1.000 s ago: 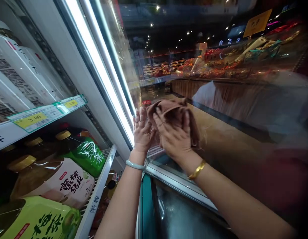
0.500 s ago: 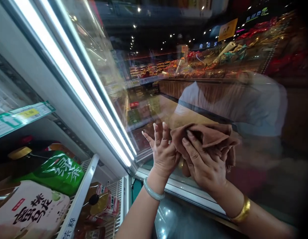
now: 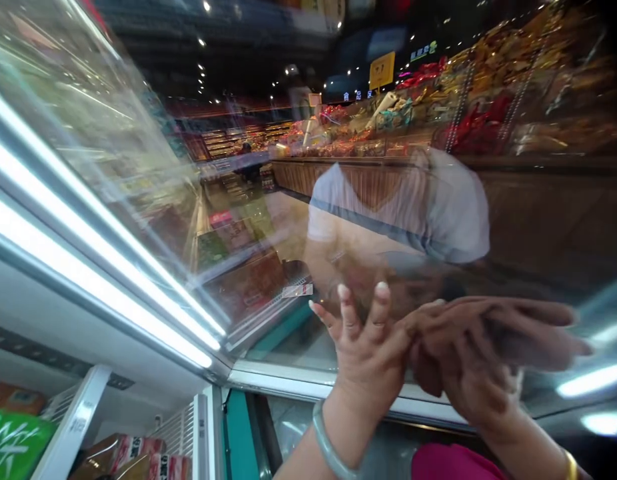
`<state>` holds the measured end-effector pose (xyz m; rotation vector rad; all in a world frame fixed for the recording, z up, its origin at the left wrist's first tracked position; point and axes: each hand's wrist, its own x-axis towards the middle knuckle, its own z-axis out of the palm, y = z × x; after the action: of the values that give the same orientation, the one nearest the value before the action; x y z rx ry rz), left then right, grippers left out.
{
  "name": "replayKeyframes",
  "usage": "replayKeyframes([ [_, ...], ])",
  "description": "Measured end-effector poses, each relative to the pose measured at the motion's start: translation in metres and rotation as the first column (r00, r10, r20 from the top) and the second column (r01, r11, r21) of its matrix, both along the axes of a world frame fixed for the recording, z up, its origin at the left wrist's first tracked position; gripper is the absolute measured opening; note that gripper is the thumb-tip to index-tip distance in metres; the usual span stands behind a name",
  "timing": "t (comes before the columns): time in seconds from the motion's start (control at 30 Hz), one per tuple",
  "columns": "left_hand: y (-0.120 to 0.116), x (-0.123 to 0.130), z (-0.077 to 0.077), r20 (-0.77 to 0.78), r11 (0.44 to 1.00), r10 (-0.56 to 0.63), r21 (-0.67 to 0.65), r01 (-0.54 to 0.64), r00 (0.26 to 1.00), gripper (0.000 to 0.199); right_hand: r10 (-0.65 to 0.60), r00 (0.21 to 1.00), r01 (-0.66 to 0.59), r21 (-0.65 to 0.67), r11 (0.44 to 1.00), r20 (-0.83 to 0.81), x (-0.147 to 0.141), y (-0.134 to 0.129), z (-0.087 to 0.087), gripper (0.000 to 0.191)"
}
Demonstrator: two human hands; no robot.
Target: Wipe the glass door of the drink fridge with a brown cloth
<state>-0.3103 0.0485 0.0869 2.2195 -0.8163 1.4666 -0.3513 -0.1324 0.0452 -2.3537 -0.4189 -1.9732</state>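
My left hand (image 3: 366, 350), wearing a pale green bangle (image 3: 331, 443), is in front of a glass pane (image 3: 268, 280) with three fingers spread and raised. Its index finger reaches to the left edge of a folded brown cloth (image 3: 528, 327) and seems to pinch it; the thumb is hidden. To the right, my right hand (image 3: 481, 380) grips the same cloth, its fingers blurred by motion. A gold bracelet (image 3: 571, 463) circles the right wrist.
Bright light tubes (image 3: 113, 247) run along the left edge of the glass. A green package (image 3: 18, 440) and several bottles (image 3: 123, 453) sit on wire shelves at lower left. A metal frame (image 3: 283, 380) borders the pane's bottom. Reflections of a white shirt (image 3: 453, 207) and shop displays overlay the glass.
The view has swung right and the shelves slid toward lower left. The cloth has come off its flatter press on the glass and extends rightward, blurred, with both hands at it.
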Motion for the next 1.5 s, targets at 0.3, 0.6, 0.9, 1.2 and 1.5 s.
replayKeyframes([
  [0.3, 0.016, 0.004, 0.037, 0.094, 1.000, 0.004, 0.031, -0.007, 0.996, 0.061, 0.017, 0.999, -0.016, 0.029, 0.999, -0.042, 0.009, 0.053, 0.052, 0.080],
  [0.6, 0.036, -0.023, -0.030, -0.056, 0.983, 0.141, 0.130, -0.133, 0.988, 0.071, 0.197, 0.974, -0.203, -0.048, 0.978, -0.110, -0.001, 0.030, -0.050, 0.069],
  [0.9, 0.166, 0.006, 0.017, -0.324, 0.899, 0.403, -0.035, -0.437, 0.856, 0.059, 0.301, 0.933, -0.302, 0.026, 0.953, -0.197, 0.064, 0.214, -0.008, 0.066],
  [1.2, 0.157, 0.001, -0.072, -0.459, 0.904, 0.388, 0.019, -0.427, 0.799, 0.064, 0.429, 0.880, -0.451, -0.076, 0.889, -0.202, 0.048, 0.187, -0.070, 0.049],
  [1.5, 0.084, -0.005, -0.003, -0.288, 0.938, 0.291, -0.105, -0.332, 0.913, 0.061, 0.307, 0.918, -0.312, 0.018, 0.950, -0.251, 0.028, 0.134, 0.000, 0.083],
])
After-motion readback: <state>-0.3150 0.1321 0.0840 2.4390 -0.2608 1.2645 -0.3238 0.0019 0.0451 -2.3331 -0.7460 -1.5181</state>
